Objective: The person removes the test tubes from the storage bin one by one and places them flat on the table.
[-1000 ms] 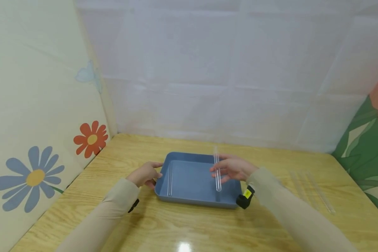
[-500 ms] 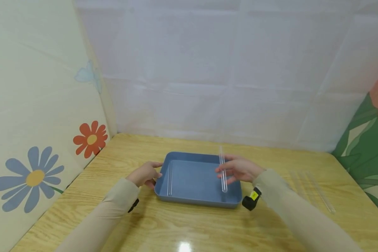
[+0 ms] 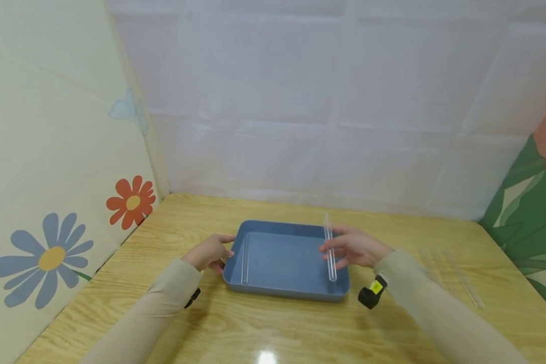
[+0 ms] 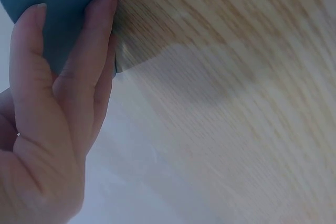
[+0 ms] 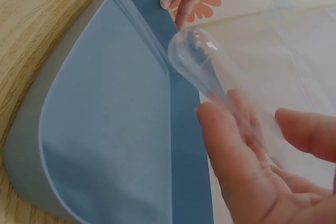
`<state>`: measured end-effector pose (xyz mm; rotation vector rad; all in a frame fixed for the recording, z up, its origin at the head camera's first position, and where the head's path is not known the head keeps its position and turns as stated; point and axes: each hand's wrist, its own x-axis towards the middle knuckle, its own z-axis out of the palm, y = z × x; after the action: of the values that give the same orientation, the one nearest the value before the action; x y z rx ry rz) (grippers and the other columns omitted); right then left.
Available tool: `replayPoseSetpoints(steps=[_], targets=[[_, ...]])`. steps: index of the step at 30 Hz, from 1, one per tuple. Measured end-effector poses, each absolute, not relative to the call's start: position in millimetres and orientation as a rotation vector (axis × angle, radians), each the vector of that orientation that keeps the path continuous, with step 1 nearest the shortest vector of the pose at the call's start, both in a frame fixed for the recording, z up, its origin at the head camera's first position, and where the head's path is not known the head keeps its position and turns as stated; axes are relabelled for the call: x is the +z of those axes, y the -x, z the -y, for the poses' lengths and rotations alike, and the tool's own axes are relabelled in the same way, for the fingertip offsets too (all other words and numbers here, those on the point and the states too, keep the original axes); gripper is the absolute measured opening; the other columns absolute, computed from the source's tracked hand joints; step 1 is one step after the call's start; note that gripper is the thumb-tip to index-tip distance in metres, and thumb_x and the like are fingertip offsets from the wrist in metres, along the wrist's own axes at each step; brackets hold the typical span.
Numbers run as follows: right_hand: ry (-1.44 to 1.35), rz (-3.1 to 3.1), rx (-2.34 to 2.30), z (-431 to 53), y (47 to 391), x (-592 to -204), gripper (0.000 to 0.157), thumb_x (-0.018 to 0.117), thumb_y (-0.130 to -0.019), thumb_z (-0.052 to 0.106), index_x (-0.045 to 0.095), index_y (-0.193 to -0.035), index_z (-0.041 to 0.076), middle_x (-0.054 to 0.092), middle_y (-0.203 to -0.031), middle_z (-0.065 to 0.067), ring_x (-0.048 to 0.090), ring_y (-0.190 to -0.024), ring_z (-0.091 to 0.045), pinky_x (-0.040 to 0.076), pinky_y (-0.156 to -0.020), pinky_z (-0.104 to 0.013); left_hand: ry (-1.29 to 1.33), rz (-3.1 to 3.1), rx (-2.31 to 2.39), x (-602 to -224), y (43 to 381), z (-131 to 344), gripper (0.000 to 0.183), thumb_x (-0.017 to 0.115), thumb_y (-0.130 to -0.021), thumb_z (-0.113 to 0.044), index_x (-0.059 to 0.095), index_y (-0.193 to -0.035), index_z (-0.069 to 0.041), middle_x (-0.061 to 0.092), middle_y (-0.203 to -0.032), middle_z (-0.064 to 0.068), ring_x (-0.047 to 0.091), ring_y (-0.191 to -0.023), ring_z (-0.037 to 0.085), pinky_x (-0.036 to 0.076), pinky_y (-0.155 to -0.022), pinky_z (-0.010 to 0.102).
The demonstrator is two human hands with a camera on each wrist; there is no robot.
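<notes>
My right hand [image 3: 355, 247] holds a clear glass test tube [image 3: 330, 260] between thumb and fingers, over the right end of a blue rectangular tray [image 3: 284, 292]. The tube is tilted, its rounded end toward me; in the right wrist view that rounded end [image 5: 191, 51] looms in front of the tray. At the tray's left end, my left hand [image 3: 208, 253] holds the side wall, with the thumb at the rim and fingers along the outside [image 4: 97, 35]. A second test tube [image 3: 245, 260] lies inside the tray along its left wall.
Several clear test tubes [image 3: 464, 278] lie side by side on the wooden table [image 3: 236, 333], right of the tray and beyond my right forearm. White sheeting [image 3: 264, 151] hangs behind the table, and flower-printed panels [image 3: 50, 151] stand at both sides.
My right hand has moved to the right with the test tube, from inside the tray's right part toward its right wall. The left hand and tray stay put.
</notes>
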<state>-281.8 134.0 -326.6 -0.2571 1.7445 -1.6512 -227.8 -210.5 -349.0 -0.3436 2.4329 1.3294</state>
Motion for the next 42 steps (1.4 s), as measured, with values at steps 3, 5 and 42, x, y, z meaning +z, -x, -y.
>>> replayPoseSetpoints(steps=[3, 5, 42], targets=[[0.249, -1.735, -1.660, -136, 282, -327, 0.074, 0.050, -0.097, 0.000, 0.005, -0.156, 0.004, 0.063, -0.102, -0.015, 0.065, -0.081, -0.019, 0.057, -0.061, -0.030, 0.335, -2.440, 1.329, -349, 228, 211, 0.055, 0.053, -0.096, 0.003, 0.035, -0.148, 0.003, 0.063, -0.115, 0.023, 0.062, -0.063, 0.022, 0.051, -0.047, 0.024], [0.247, -1.732, -1.662, -138, 282, -327, 0.075, 0.050, -0.097, 0.000, 0.005, -0.156, 0.004, 0.063, -0.101, -0.015, 0.065, -0.081, -0.019, 0.057, -0.061, -0.030, 0.336, -2.444, 1.323, -348, 228, 212, 0.055, 0.053, -0.097, 0.003, 0.035, -0.148, 0.003, 0.062, -0.116, 0.024, 0.063, -0.063, 0.023, 0.052, -0.048, 0.025], [0.241, -1.731, -1.675, -164, 276, -331, 0.075, 0.049, -0.098, 0.002, 0.002, -0.156, 0.004, 0.062, -0.103, -0.014, 0.064, -0.086, -0.020, 0.057, -0.072, -0.035, 0.428, -2.421, 1.323, -353, 233, 210, 0.055, 0.053, -0.096, 0.004, 0.037, -0.148, -0.001, 0.051, -0.131, 0.031, 0.065, -0.070, 0.025, 0.054, -0.049, 0.027]])
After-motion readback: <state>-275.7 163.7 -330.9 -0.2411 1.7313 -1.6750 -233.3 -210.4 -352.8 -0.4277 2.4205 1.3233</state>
